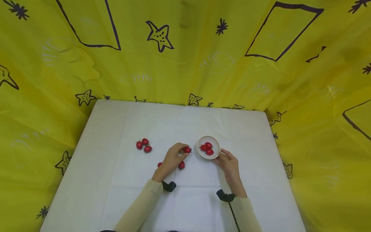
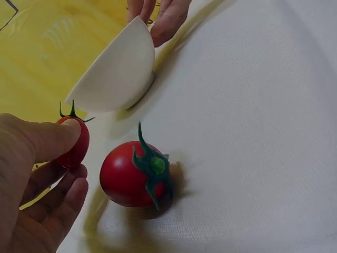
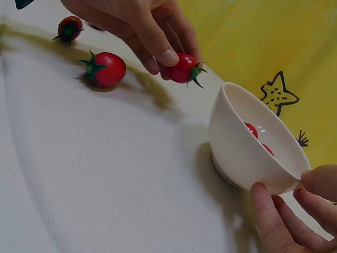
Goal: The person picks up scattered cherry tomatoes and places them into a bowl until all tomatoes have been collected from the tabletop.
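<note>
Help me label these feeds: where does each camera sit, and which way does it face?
Head: worn on the head, facing forward and down at the table; left hand, right hand and sleeves show.
Left wrist: on the left wrist, facing along the left fingers to the pinched tomato and the bowl; right fingers show at the top.
Right wrist: on the right wrist, facing the bowl and the left hand; right fingers show at lower right.
Both wrist views share the bowl, the pinched tomato and fingers of both hands.
</note>
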Tool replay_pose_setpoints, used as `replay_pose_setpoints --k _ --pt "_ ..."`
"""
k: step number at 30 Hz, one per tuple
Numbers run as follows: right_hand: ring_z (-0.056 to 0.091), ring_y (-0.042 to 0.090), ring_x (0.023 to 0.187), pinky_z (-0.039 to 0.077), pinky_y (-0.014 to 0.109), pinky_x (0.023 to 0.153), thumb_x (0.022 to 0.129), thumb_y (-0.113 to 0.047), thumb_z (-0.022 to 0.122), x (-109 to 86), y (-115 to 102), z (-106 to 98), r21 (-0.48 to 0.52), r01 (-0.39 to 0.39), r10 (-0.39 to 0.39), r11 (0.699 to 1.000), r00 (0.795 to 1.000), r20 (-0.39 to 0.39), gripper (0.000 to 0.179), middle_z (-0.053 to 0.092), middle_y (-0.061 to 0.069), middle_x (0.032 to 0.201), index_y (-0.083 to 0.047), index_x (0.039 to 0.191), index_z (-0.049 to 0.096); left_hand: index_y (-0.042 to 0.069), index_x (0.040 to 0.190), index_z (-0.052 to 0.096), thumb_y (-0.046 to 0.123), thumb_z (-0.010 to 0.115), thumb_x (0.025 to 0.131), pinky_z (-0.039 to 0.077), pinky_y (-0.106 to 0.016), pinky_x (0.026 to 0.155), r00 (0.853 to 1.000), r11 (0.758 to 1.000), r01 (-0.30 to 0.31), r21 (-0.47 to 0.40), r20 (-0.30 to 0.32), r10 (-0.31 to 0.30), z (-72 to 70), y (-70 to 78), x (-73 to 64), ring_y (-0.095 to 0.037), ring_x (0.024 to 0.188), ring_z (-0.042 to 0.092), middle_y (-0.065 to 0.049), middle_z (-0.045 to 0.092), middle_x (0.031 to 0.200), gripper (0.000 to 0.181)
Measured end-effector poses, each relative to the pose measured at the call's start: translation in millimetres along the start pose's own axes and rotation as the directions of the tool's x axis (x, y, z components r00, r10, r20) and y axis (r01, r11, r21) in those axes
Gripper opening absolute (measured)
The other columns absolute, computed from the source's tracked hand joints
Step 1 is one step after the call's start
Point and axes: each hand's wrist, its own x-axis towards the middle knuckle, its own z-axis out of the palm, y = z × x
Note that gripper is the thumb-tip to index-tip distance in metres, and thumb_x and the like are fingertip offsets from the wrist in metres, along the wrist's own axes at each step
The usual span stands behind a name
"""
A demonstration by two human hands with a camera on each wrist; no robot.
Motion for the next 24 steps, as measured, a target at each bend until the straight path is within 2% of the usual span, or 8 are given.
replay_pose_setpoints --k 5,14,19,24 --pt "0.073 0.003 0.095 0.061 0.024 0.091 0.106 -0.011 0.059 0.6 -0.1 0.7 -0.007 -0.002 0.002 1.000 1.000 0.003 0.042 0.069 0.011 0.127 0.001 0.146 0.054 0.013 0.133 0.066 0.015 0.073 0.098 0.057 -0.037 0.101 1.000 1.000 -0.013 -0.003 -0.001 0.013 -0.9 5.0 0.5 -0.018 0.109 0.064 -0.002 0.070 0.124 0.035" --pt "0.073 0.004 0.095 0.061 0.025 0.090 0.106 -0.012 0.059 0.2 -2.1 1.9 -0.008 -0.019 0.018 1.000 1.000 -0.009 0.041 0.071 0.004 0.119 0.000 0.145 0.054 0.011 0.132 0.067 0.013 0.073 0.098 0.057 -0.042 0.104 0.997 0.997 -0.077 -0.024 0.016 0.078 -1.8 18.7 4.5 -0.020 0.114 0.066 -0.003 0.070 0.125 0.034" --pt "0.072 0.004 0.096 0.061 0.025 0.092 0.106 -0.012 0.059 -0.6 -1.6 2.7 -0.012 -0.011 0.011 1.000 1.000 -0.008 0.041 0.069 0.009 0.125 0.001 0.145 0.054 0.012 0.134 0.067 0.015 0.072 0.099 0.056 -0.041 0.104 0.995 0.995 -0.095 -0.028 0.034 0.096 -1.2 24.2 7.4 -0.018 0.116 0.064 -0.001 0.070 0.127 0.035" --pt "0.072 0.004 0.098 0.060 0.027 0.094 0.106 -0.010 0.059 -1.6 -0.3 3.0 -0.016 0.005 -0.005 1.000 1.000 0.001 0.041 0.067 0.015 0.133 0.001 0.145 0.054 0.010 0.133 0.067 0.013 0.073 0.098 0.057 -0.039 0.102 0.986 0.986 -0.163 -0.027 0.043 0.164 0.0 28.9 14.0 -0.019 0.115 0.063 -0.002 0.070 0.127 0.036"
